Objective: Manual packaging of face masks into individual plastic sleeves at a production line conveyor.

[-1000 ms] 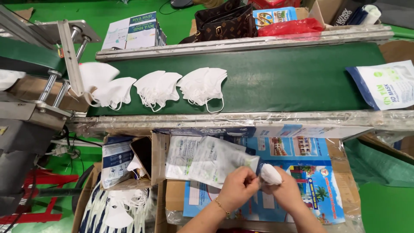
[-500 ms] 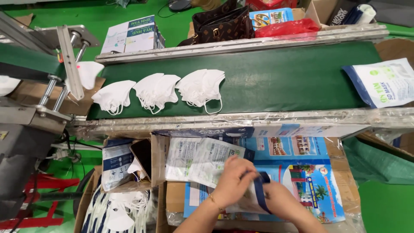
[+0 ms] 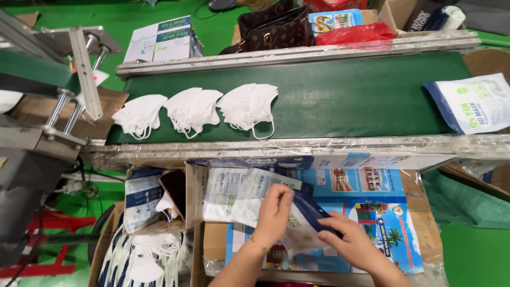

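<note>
Blue-edged clear pouch [image 3: 305, 220], white inside, held by left hand [image 3: 273, 212], right hand [image 3: 353, 244].

A green conveyor belt [image 3: 345, 95] carries three white mask stacks [image 3: 194, 109] and one printed pouch [image 3: 473, 103].

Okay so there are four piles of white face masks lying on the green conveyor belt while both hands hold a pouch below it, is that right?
Not quite: the head view shows three piles of white face masks on the green conveyor belt, not four. The left hand and right hand do hold the pouch below it.
</note>
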